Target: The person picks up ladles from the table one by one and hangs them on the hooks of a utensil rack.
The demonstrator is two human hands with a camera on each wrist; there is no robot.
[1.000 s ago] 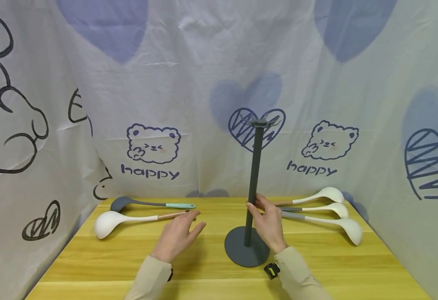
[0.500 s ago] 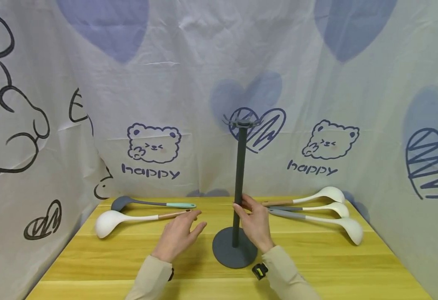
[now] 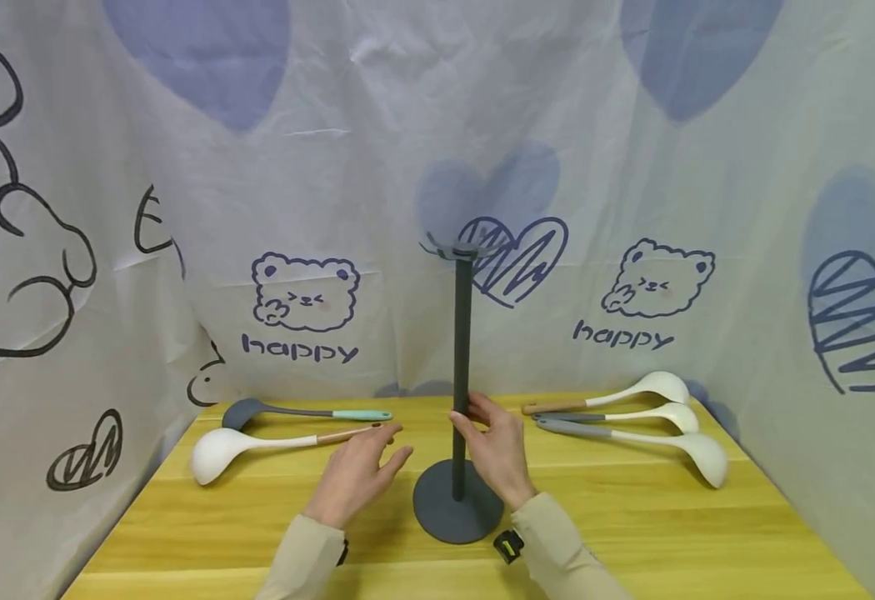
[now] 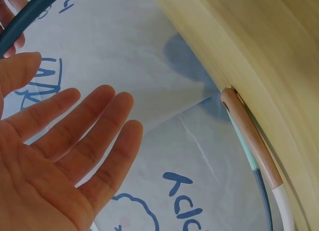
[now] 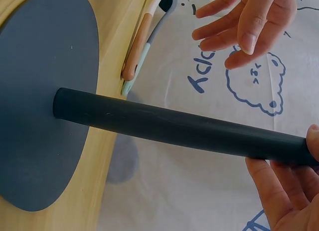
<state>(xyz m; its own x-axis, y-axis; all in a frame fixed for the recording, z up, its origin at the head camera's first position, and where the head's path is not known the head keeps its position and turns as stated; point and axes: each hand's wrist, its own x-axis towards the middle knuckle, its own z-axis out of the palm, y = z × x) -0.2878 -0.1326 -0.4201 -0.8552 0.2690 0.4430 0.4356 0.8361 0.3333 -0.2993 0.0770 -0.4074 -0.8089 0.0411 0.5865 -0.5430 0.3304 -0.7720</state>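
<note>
A dark grey utensil stand (image 3: 461,358) with a round base (image 3: 437,517) and hooks on top stands at the middle of the wooden table (image 3: 632,533). My right hand (image 3: 477,422) grips its pole low down; in the right wrist view the pole (image 5: 174,126) runs between the thumb and the fingers (image 5: 284,191). My left hand (image 3: 377,452) hovers open just left of the stand, palm (image 4: 55,161) bare and holding nothing. It is closest to the wooden handle end of a white ladle (image 3: 257,442).
A grey ladle with a mint handle (image 3: 295,410) lies behind the white one at the left. Three white ladles (image 3: 632,414) lie side by side at the back right. A printed cloth (image 3: 437,167) walls in the table on three sides.
My right hand has slid the stand leftward across the table, toward the middle. The left hand has stayed where it was, open.
</note>
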